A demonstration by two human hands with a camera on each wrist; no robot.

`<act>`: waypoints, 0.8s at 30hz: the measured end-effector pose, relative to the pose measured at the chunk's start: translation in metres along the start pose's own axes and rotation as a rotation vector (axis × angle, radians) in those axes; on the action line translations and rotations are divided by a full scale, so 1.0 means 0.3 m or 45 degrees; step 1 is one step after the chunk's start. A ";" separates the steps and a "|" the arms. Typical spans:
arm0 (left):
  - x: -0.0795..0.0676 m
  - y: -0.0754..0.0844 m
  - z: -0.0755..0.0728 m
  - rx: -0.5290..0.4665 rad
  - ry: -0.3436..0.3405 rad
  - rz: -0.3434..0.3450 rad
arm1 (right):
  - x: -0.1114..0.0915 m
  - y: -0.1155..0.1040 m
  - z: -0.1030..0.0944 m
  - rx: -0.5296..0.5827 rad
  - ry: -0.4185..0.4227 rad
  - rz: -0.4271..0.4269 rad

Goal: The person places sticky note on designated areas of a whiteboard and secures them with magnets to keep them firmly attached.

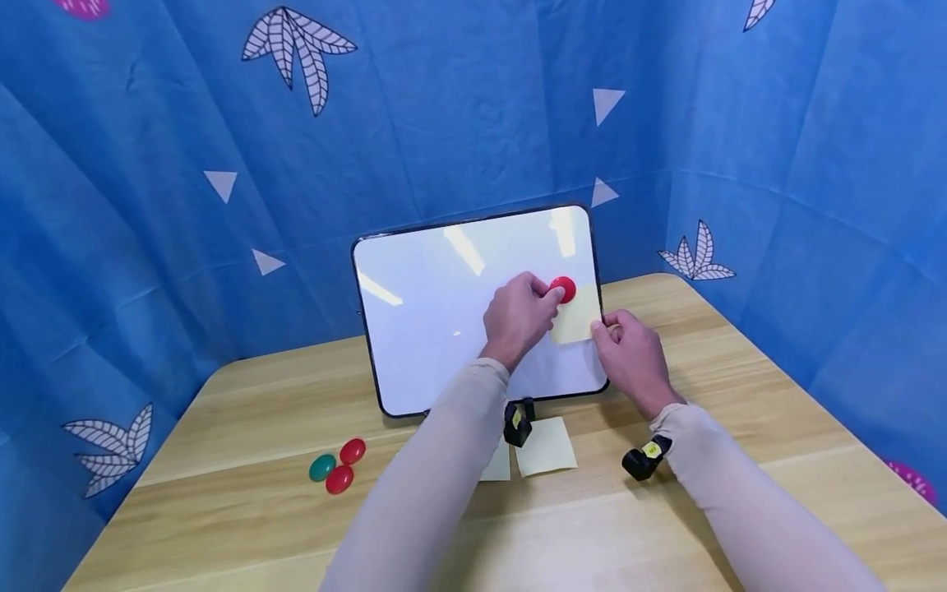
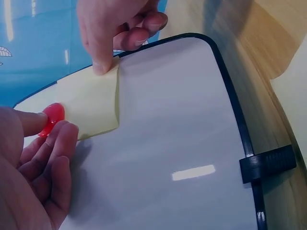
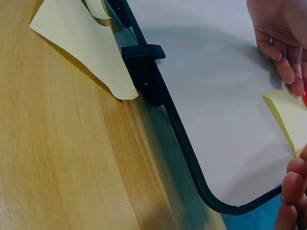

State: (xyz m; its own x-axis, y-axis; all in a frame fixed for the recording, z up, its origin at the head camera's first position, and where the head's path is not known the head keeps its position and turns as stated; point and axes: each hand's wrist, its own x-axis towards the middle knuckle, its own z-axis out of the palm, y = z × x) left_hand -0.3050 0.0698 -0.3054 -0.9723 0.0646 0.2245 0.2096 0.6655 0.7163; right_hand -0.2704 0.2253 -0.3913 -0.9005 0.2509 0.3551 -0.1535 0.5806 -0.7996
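A whiteboard (image 1: 444,329) with a black frame stands tilted back on the table. Near its right edge a pale yellow sticky note (image 1: 575,321) lies against the surface. My left hand (image 1: 520,316) pinches a round red magnet (image 1: 564,289) between thumb and fingers, at the note's upper left part. In the left wrist view the magnet (image 2: 53,117) overlaps the note's edge. My right hand (image 1: 632,353) pinches the note's lower right corner at the board's frame, its thumb on the front of the paper. In the right wrist view the note (image 3: 288,115) is partly cut off.
Two red magnets (image 1: 339,479) and a green magnet (image 1: 321,467) lie on the table (image 1: 251,526) at the left. Two more sticky notes (image 1: 547,448) lie before the board, one partly behind my left sleeve. Black clips (image 2: 268,164) support the board's lower edge. A blue curtain (image 1: 459,107) hangs behind.
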 end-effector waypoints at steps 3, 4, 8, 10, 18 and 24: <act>-0.002 0.005 -0.009 0.073 0.004 0.013 | -0.001 0.000 0.002 -0.004 0.002 -0.007; -0.003 0.006 -0.010 0.080 0.004 0.015 | -0.002 0.000 0.002 -0.007 0.005 -0.011; -0.007 0.010 -0.012 0.106 0.005 0.047 | -0.004 0.002 0.004 -0.016 0.011 -0.023; -0.007 0.013 -0.009 0.138 0.009 0.067 | -0.006 0.005 0.004 -0.018 0.009 -0.024; 0.001 0.020 -0.002 0.294 0.025 0.119 | -0.007 0.014 0.003 -0.004 0.000 -0.019; 0.002 0.023 -0.011 0.332 0.016 0.137 | -0.003 0.014 0.005 0.011 0.011 -0.039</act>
State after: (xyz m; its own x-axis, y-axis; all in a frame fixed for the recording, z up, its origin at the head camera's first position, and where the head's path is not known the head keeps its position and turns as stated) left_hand -0.3038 0.0720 -0.2983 -0.9443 0.1371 0.2991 0.2763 0.8242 0.4944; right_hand -0.2707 0.2263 -0.3956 -0.8917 0.2400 0.3839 -0.1845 0.5817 -0.7922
